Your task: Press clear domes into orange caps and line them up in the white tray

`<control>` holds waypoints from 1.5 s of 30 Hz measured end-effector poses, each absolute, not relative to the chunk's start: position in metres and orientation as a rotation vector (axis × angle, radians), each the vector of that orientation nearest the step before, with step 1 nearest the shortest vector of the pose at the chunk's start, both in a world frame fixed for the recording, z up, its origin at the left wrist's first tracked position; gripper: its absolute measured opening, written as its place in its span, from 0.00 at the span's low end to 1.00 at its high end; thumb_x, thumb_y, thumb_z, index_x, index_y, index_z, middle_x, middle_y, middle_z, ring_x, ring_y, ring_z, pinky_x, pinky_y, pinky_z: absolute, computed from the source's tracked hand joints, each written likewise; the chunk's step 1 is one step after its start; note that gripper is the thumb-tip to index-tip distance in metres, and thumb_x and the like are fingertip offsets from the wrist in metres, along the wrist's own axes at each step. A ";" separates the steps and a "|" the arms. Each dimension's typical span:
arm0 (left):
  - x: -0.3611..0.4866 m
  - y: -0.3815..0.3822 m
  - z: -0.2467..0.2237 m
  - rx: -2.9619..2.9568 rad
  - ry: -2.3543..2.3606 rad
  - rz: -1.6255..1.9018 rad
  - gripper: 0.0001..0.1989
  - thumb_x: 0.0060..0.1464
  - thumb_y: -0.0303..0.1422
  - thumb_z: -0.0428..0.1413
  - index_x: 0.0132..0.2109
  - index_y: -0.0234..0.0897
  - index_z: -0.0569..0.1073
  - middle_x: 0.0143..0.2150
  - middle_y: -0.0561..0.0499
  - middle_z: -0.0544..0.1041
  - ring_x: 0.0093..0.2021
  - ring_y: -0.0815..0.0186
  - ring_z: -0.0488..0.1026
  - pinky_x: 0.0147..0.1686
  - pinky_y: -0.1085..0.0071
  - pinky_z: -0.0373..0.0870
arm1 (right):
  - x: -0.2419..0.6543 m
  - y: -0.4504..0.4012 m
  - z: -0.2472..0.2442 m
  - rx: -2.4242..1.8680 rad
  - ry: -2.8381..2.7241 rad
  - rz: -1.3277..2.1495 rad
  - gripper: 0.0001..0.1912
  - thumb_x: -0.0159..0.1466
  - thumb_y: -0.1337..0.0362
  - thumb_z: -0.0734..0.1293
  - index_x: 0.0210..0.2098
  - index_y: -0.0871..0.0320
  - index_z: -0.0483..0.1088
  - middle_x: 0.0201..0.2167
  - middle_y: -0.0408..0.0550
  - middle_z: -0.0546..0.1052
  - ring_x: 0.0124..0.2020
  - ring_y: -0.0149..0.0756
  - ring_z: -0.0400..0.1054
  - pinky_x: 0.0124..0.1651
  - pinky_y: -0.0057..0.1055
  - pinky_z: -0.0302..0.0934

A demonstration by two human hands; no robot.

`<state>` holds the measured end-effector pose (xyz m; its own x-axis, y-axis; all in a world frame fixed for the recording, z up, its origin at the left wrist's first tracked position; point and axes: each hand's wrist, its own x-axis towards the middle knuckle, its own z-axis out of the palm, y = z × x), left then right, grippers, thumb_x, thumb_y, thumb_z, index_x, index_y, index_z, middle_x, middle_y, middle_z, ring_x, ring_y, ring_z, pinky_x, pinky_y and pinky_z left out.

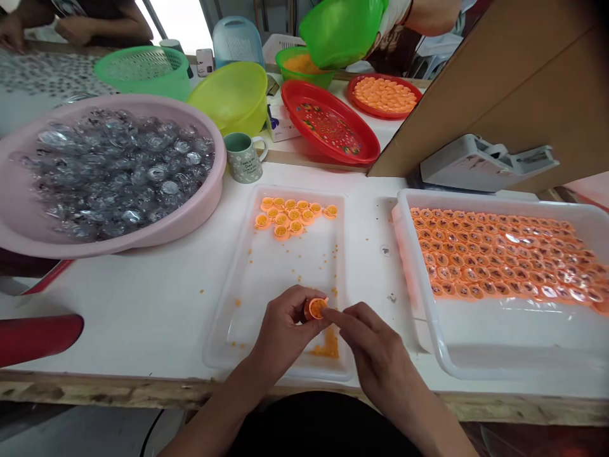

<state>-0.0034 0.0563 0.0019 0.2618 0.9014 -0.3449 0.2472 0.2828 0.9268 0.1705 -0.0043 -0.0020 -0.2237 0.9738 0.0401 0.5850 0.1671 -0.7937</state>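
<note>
My left hand [290,320] is closed around a small orange toy cup [316,308] with a little handle, held tilted toward me above the white tray [238,285]. Orange-yellow bits fill the cup's mouth. My right hand [375,339] reaches in from the right with its index finger stretched out, the tip at the cup's rim and contents; its other fingers are partly curled, and no tool shows in it. At the tray's far end stand several filled orange cups [295,214]. Loose orange bits [327,344] lie heaped in its near right corner, with others scattered about.
On the left stands a pink basin [190,228] of clear plastic pieces; a mug [244,158] is beside it. At right, a white bin [457,355] holds rows of orange cups near a tape dispenser [476,164]. Across the table, a gloved hand [392,19] holds a green basin [340,32].
</note>
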 end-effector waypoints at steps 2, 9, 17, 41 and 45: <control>-0.008 0.056 0.002 1.260 1.297 0.617 0.07 0.46 0.31 0.64 0.35 0.38 0.77 0.33 0.53 0.76 0.31 0.67 0.71 0.32 0.72 0.69 | 0.163 -0.001 -0.004 -1.480 -1.922 0.888 0.26 0.68 0.74 0.52 0.62 0.48 0.63 0.39 0.51 0.70 0.35 0.35 0.70 0.37 0.32 0.70; -0.030 0.055 0.000 1.177 1.362 0.546 0.11 0.43 0.28 0.64 0.37 0.38 0.75 0.33 0.54 0.76 0.33 0.66 0.72 0.33 0.72 0.71 | 0.165 0.000 -0.027 -1.531 -1.800 0.845 0.18 0.68 0.68 0.59 0.56 0.53 0.68 0.36 0.50 0.73 0.34 0.36 0.72 0.35 0.32 0.70; -0.030 0.056 0.000 1.076 1.140 0.617 0.10 0.50 0.30 0.60 0.42 0.37 0.75 0.38 0.51 0.78 0.38 0.65 0.74 0.38 0.70 0.73 | 0.154 0.012 -0.008 -1.525 -1.644 0.971 0.10 0.66 0.69 0.63 0.43 0.52 0.73 0.36 0.47 0.75 0.36 0.35 0.72 0.36 0.31 0.70; -0.026 0.054 -0.008 0.828 1.019 0.677 0.16 0.51 0.30 0.63 0.48 0.38 0.76 0.36 0.52 0.77 0.36 0.66 0.74 0.32 0.73 0.74 | 0.156 0.014 -0.008 -1.512 -0.851 1.424 0.09 0.51 0.64 0.77 0.32 0.55 0.78 0.28 0.43 0.78 0.32 0.34 0.73 0.38 0.31 0.70; -0.026 0.054 -0.009 0.843 1.053 0.670 0.16 0.53 0.31 0.61 0.50 0.36 0.76 0.36 0.51 0.78 0.35 0.66 0.75 0.36 0.70 0.75 | 0.157 0.013 -0.010 -1.477 -0.827 1.482 0.12 0.53 0.66 0.76 0.38 0.52 0.78 0.31 0.42 0.78 0.36 0.35 0.74 0.41 0.31 0.70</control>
